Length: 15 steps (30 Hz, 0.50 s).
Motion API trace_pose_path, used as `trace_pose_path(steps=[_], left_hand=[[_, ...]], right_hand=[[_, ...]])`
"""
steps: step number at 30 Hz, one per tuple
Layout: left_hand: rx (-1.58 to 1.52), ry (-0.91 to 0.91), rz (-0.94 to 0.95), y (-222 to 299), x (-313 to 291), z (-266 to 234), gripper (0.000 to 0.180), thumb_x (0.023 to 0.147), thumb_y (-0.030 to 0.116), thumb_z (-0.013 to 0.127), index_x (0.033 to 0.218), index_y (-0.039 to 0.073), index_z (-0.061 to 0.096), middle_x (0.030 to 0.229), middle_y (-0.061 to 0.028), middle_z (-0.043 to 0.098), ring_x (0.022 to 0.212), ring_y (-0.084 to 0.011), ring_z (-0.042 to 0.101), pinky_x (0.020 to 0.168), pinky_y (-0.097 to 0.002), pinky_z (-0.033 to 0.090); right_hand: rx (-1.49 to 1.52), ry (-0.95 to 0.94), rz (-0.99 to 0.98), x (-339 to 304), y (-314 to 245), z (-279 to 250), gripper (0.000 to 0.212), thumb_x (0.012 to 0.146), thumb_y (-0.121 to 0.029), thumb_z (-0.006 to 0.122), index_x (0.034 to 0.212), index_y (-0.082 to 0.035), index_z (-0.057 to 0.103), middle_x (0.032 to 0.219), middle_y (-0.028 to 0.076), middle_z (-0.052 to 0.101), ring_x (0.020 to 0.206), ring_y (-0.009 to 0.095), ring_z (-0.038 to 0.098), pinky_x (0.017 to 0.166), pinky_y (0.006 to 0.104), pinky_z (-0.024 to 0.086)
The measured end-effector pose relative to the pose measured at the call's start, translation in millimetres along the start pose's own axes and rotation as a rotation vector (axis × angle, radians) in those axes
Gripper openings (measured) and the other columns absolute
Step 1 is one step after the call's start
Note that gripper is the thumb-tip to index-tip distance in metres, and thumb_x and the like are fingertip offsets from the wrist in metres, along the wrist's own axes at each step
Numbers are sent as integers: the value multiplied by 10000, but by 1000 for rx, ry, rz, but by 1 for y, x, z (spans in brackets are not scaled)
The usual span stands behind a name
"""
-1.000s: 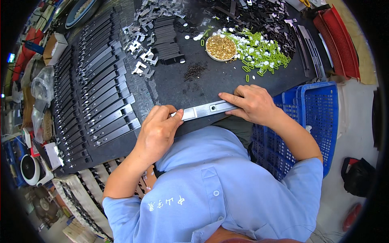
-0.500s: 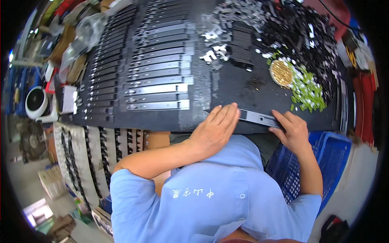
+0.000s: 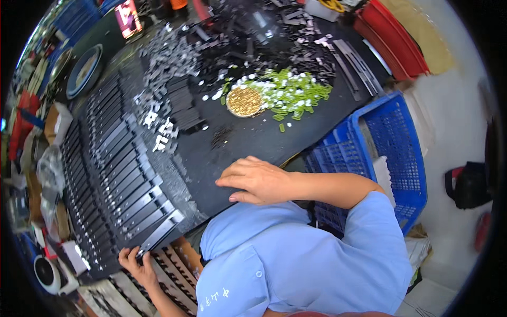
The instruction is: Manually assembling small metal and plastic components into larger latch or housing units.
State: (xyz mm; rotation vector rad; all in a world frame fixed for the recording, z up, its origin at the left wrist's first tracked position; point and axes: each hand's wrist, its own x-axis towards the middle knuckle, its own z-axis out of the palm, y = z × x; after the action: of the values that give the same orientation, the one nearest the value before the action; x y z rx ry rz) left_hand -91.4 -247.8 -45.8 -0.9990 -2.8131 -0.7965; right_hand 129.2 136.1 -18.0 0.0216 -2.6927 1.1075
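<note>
My left hand (image 3: pixel 138 266) pinches the near end of a narrow grey metal rail (image 3: pixel 159 234), thumb and fingers around it. This rail lies at the near end of a row of similar rails (image 3: pixel 136 182), beside the table's front edge. My right hand (image 3: pixel 254 179) is apart from it, over the front edge of the black table (image 3: pixel 219 169). Its fingers are stretched out and I see nothing in them. Beyond that hand are a few small dark bits (image 3: pixel 224 137), a round dish of brass-coloured pieces (image 3: pixel 244 101) and a heap of green and white parts (image 3: pixel 296 92).
A blue plastic basket (image 3: pixel 417 182) stands at the right below the table. Loose dark parts (image 3: pixel 248 42) and pale metal clips (image 3: pixel 169 58) cover the far side, near a stack of dark strips (image 3: pixel 182 103). Red bins (image 3: pixel 393 39) stand far right; a lit phone screen (image 3: pixel 128 20) stands at the back.
My view has turned toward the right. The rail that was between both hands now lies at the near end of the row, held by my left hand. My right hand has let go of it.
</note>
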Motion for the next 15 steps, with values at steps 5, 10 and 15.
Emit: trace_pose_path(steps=[5, 10, 15], left_hand=[[81, 113, -74, -3, 22, 11, 447, 767, 155, 664, 1120, 14, 428, 1290, -186, 337, 1219, -347, 320, 1024, -446, 227], [108, 30, -134, 15, 29, 4, 491, 726, 88, 626, 1148, 13, 386, 1363, -211, 262, 1283, -363, 254, 1058, -450, 172], [177, 5, 43, 73, 56, 1, 584, 685, 30, 580, 1234, 1, 387, 1386, -210, 272, 1290, -361, 272, 1066, -431, 200]], right_hand=[[-66, 52, 26, -23, 4, -17, 312, 804, -239, 630, 1067, -74, 602, 1008, 65, 579, 963, 239, 541, 813, 362, 424], [-542, 352, 90, -46, 45, -74, 127, 730, -180, 649, 823, -99, 617, 756, 58, 573, 731, 248, 580, 665, 385, 467], [-760, 435, 405, -64, 98, -139, 87, 737, -143, 642, 813, -101, 657, 776, 55, 583, 789, 246, 577, 690, 374, 454]])
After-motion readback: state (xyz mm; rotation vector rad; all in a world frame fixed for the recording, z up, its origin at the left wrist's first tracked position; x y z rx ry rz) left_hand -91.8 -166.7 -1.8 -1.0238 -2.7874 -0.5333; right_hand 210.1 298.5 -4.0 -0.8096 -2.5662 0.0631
